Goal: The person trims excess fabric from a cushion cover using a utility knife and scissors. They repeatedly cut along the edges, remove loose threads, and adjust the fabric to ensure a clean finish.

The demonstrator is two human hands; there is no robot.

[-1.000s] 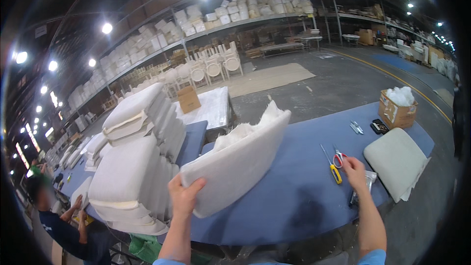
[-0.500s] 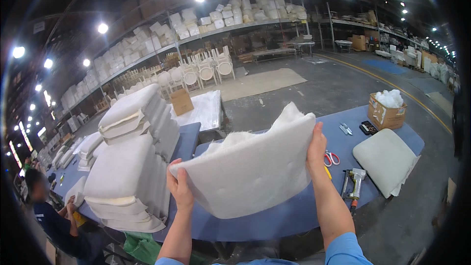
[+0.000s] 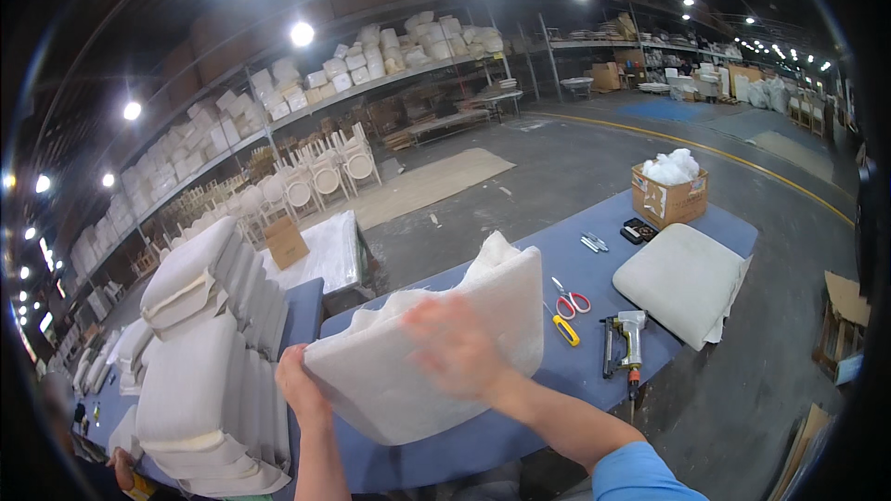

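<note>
A pale grey fabric seat cushion [image 3: 464, 366], with fluffy white wadding showing along its top edge, stands tilted up in front of me over the blue table. My left hand [image 3: 302, 380] is closed round its left edge. Across the cushion's near face lies my right hand [image 3: 450, 339], its fingers smeared by motion. Right of the cushion are red-handled scissors [image 3: 573, 302], a yellow-handled tool [image 3: 565, 330] and an air staple gun [image 3: 627, 345]. Another covered cushion [image 3: 677, 280] rests at the table's right edge.
Tall stacks of covered cushions [image 3: 190, 380] stand at the left of the blue table [image 3: 445, 459]. A cardboard box [image 3: 668, 197] of white stuffing sits at the far right end, near small metal pieces [image 3: 594, 242] and a black case [image 3: 638, 231]. A person [image 3: 79, 445] is at far left.
My right hand has let go of the cushion's right edge and moved left onto its near face. The left hand keeps its hold. The view has turned to the right.
</note>
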